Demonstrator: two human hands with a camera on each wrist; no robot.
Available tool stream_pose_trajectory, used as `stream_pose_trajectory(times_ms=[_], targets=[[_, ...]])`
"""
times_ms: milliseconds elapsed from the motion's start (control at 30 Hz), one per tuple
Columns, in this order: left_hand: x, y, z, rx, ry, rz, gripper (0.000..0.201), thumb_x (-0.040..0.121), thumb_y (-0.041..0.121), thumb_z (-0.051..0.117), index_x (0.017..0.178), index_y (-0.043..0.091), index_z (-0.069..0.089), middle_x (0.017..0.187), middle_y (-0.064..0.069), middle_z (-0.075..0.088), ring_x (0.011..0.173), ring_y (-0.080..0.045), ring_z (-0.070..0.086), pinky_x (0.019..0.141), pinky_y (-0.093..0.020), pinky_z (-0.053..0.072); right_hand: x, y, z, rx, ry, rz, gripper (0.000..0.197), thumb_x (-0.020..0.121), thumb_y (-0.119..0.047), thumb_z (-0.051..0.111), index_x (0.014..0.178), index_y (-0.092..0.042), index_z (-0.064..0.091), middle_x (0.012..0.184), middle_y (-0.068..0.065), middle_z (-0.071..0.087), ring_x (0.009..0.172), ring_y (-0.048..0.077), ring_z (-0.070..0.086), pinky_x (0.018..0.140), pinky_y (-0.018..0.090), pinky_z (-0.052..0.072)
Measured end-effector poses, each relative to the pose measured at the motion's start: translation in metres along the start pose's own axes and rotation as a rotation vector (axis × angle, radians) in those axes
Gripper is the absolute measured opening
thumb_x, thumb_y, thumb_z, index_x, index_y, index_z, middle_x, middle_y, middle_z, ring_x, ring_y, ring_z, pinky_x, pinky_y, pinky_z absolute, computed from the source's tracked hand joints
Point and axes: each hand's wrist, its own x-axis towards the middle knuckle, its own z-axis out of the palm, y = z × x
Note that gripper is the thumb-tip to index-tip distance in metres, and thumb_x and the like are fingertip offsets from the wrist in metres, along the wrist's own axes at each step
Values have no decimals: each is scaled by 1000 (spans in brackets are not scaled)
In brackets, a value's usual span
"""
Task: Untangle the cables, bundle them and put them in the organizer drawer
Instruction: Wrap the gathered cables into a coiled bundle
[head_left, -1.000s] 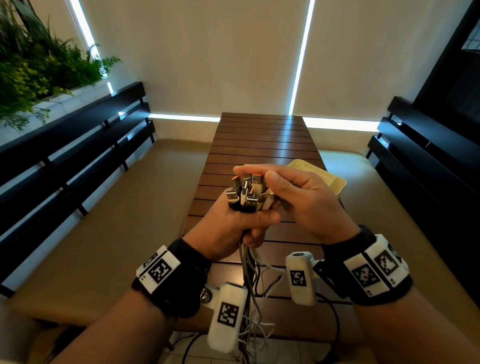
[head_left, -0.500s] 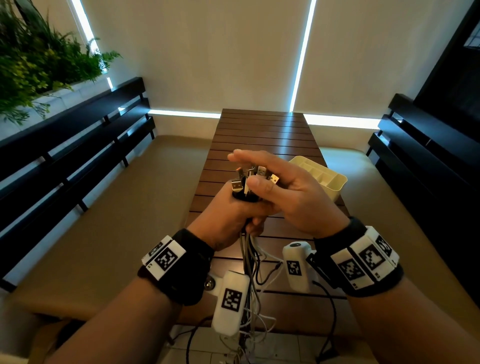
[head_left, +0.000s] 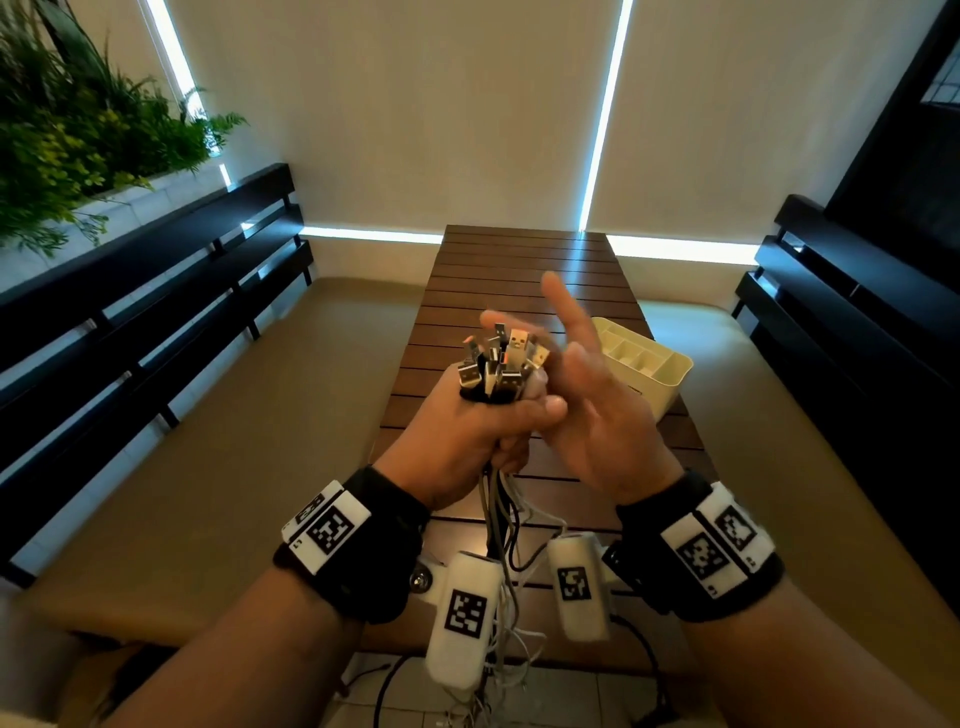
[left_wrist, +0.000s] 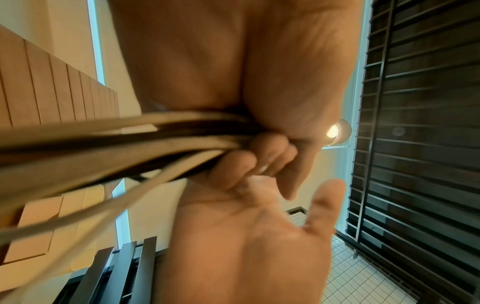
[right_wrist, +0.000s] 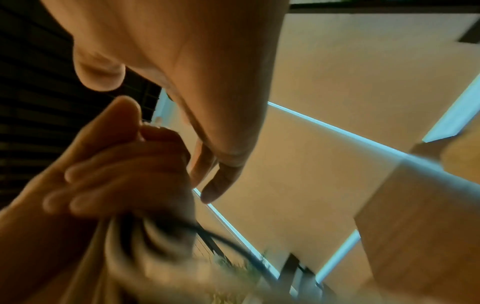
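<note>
We've got the cables (head_left: 498, 364) clenched upright in our left hand (head_left: 467, 436), plugs up and tails dangling below, right hand (head_left: 597, 415) loose-fingered right beside them, and the organizer drawer (head_left: 644, 364) just past that hand.

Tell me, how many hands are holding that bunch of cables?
1. The left hand grips the cables below their plugs; the right hand beside it is open, holding nothing.

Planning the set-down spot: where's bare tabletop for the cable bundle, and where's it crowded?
Bare slats run on the table from its far end to the organizer, and left of the organizer. The near edge is crowded: cables gripped by the left hand trail down there, right hand open beside them.
</note>
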Motion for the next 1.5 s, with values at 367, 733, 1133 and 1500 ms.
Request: stream_pose_trajectory(times_ms=[367, 733, 1133, 1500], targets=[[4, 18, -1, -107, 87, 48, 21, 89, 10, 65, 79, 7, 47, 56, -1, 38, 42, -11, 37, 45, -25, 36, -31, 27, 6, -417, -29, 426, 15, 90, 0, 68, 86, -10, 57, 61, -5, 54, 53, 11, 51, 54, 23, 45], [-2, 28, -30, -324, 248, 96, 16, 96, 16, 56, 81, 16, 53, 71, 2, 48, 60, -8, 45, 54, -22, 44, -32, 4, -23, -733, 13, 349, 14, 92, -33, 67, 100, -21, 65, 72, -5, 63, 65, 12, 60, 68, 28, 53], [-8, 2, -38, -139, 247, -178, 13, 88, 19, 66, 82, 13, 56, 71, -1, 47, 49, -5, 35, 43, -17, 33, -17, -8, -43, -603, 58, 330, 50, 61, -53, 88, 99, -27, 69, 88, 13, 74, 73, 34, 62, 66, 43, 48], [-9, -6, -12, 34, 16, -306, 19, 95, 28, 61, 82, 14, 62, 55, 4, 44, 48, -9, 38, 47, -21, 35, -1, -25, -39, -742, 21, 312, 49, 54, -33, 90, 87, -17, 57, 72, 8, 70, 68, 27, 64, 63, 39, 51]])
